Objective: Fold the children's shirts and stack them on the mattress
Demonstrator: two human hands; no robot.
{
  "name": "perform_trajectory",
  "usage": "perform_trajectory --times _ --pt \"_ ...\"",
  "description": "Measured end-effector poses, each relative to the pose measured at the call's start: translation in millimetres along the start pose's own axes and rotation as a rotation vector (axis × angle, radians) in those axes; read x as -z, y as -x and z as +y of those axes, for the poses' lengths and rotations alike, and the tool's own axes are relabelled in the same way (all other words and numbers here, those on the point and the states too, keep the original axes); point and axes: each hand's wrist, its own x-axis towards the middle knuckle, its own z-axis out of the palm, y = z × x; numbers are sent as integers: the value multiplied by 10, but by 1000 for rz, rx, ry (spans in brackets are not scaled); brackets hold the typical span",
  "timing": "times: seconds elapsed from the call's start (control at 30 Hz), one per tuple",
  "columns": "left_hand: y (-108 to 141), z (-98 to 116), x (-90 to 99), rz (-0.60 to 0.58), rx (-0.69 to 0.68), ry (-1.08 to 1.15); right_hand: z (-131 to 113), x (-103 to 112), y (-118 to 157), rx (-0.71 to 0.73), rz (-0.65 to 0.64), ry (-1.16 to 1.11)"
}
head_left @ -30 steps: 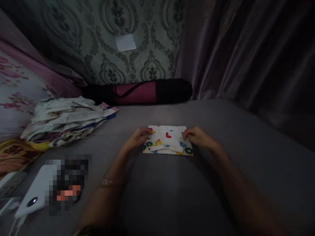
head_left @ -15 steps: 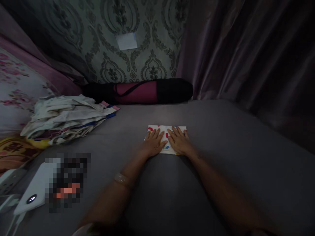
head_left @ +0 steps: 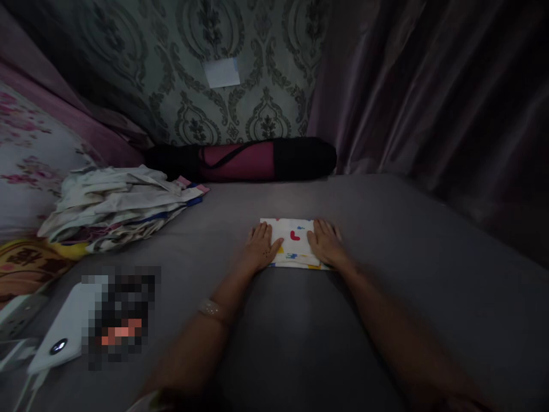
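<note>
A gray sheet (head_left: 412, 257) covers the surface, and one folded cloth (head_left: 295, 240) lies flat on it near the center of the frame. Two hands press on it: the left hand (head_left: 259, 246) is flat over the cloth's left end, thumb out toward the middle, and the right hand (head_left: 326, 243) is flat over the right end, fingers pointing away. Nothing blocks the cloth except the hands, which hide both its ends. It is a neat white rectangle of layered fabric, printed with one red shape and small blue and yellow patches. One clear bracelet (head_left: 210, 309) circles the left forearm.

At middle left sits one heap of crumpled, pale clothes (head_left: 115, 200), with a yellow and brown cushion (head_left: 30, 263) below it. At lower left lies one smooth white device (head_left: 68, 320) with a round dark window; pixel blocks cover whatever is beside it, so I can't tell what that is. One long black and maroon roll (head_left: 240, 161) lies across the back, under patterned wallpaper (head_left: 171, 97) bearing one white sheet of paper (head_left: 223, 72). A glossy purple curtain (head_left: 386, 86) hangs in folds at upper right.
</note>
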Motion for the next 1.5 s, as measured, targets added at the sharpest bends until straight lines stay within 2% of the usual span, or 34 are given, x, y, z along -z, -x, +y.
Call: perform_trajectory --times 0.07,0.17,0.23,0.3,0.43,0.57,0.67,0.73,0.87,1.03,1.1,1.2,1.27,1.37,1.5 --pt "-6 -14 -9 58 18 54 -109 58 7 29 61 13" --pt "-10 -54 -15 187 86 155 -371 132 -13 167 122 8" --pt "-6 -91 -16 255 133 211 -539 118 -46 238 121 -7" --pt "1 -132 -18 302 158 246 -650 45 -80 242 91 -6" --pt "-10 -209 -22 399 208 329 -682 -131 -112 212 39 15" --pt "-56 -266 -10 465 268 471 -661 -111 -133 203 -10 15" --pt "-67 -287 5 472 308 548 -762 -8 -170 160 -69 1" --pt "-56 -292 17 475 320 584 -885 25 -196 130 -49 -23" --pt "-12 -284 61 502 361 634 -1092 -67 -212 164 85 -41" --pt "4 -259 142 439 452 687 -1173 -152 -218 165 45 -32" --pt "-3 -254 158 430 469 691 -1244 -147 -212 167 72 -30" --pt "-13 -269 150 436 469 685 -1403 -198 -171 259 108 -1" --pt "-20 -290 128 448 458 675 -1490 -265 -139 308 56 13" --pt "-35 -311 88 461 433 643 -1537 -325 -126 301 -19 -4" --pt "-40 -274 66 485 346 571 -1450 -217 -147 320 -88 -117"
